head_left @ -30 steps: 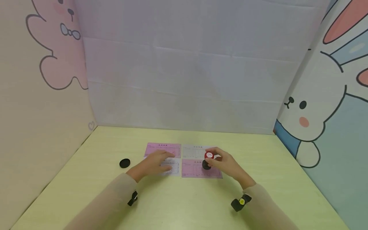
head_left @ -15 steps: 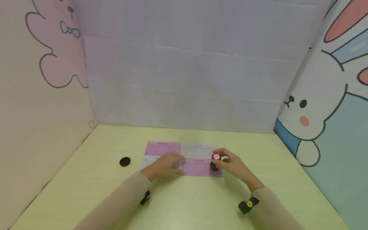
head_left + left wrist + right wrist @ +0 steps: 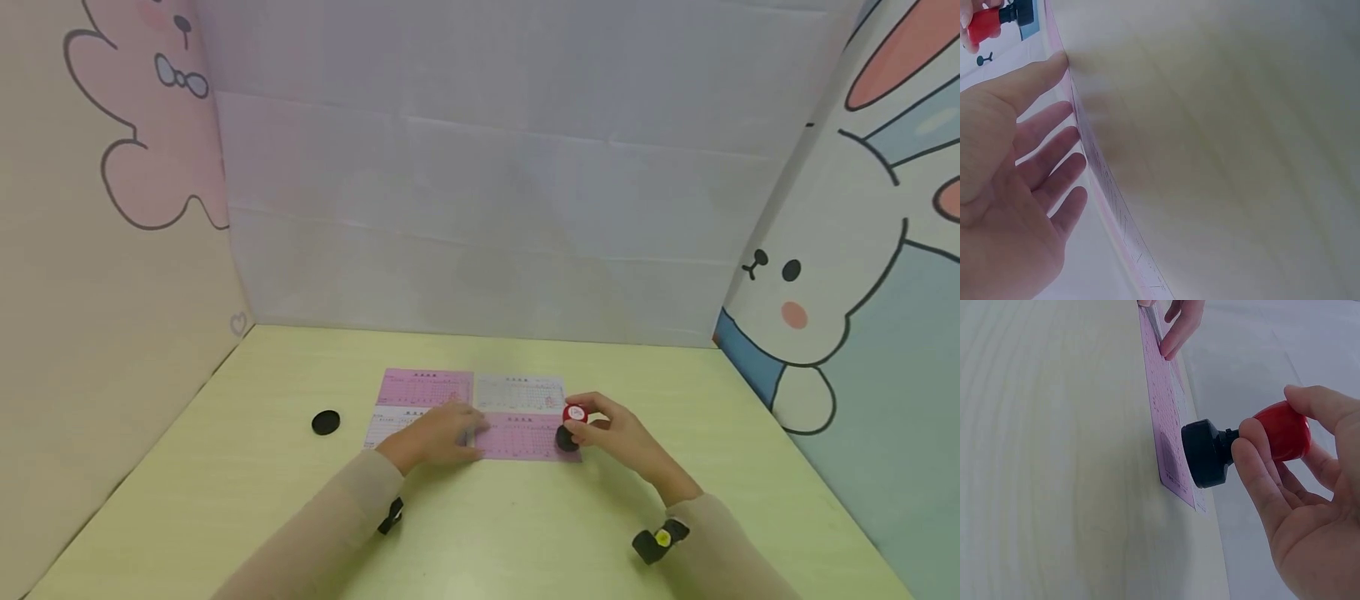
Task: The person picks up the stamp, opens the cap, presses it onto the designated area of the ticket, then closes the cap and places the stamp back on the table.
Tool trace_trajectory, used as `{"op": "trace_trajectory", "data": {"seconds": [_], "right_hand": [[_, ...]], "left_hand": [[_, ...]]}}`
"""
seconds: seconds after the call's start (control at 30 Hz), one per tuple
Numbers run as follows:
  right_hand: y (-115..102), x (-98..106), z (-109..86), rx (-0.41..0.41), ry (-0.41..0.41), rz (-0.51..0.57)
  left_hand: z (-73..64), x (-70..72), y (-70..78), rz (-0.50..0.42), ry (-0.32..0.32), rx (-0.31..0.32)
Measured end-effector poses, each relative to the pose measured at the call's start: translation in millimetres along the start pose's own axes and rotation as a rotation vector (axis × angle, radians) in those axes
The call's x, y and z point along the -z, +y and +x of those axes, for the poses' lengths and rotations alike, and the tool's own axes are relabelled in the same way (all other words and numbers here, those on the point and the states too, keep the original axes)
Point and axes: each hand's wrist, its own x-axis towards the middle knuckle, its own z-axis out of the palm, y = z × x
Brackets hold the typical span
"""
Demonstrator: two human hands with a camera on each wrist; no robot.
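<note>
My right hand pinches a self-inking style stamp by its red knob; the black base points down. It overlaps the right end of the front-right pink form slip and, in the right wrist view, hovers just above the paper. My left hand lies with fingers stretched over the front-left white slip, fingertips at the pink slip's left edge. It covers much of the white slip. Behind are another pink slip and a white slip, each with a small red mark at its right.
A round black cap lies on the pale yellow table, left of the slips. A white sheet stands behind, with cartoon-printed panels at the sides. Both forearms wear dark wrist straps.
My right hand has carried the stamp rightward to the right end of the front pink slip. My left hand has slid right across the white slip to the edge of the pink one.
</note>
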Motion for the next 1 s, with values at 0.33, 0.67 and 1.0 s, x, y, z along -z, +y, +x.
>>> {"op": "trace_trajectory", "data": {"seconds": [0.33,0.67,1.0], "right_hand": [[5.4,-5.7,1.2,0.014,-0.032,0.034],[7.1,-8.7,3.6,0.007,-0.049,0.021],[9.0,-9.6,4.9,0.046,-0.065,0.047]], "left_hand": [[1.4,-2.7,0.0,0.038,-0.013,-0.006],[0.5,-2.5,-0.2,0.05,-0.02,0.009],[0.4,-0.7,1.1,0.04,-0.024,-0.005]]}}
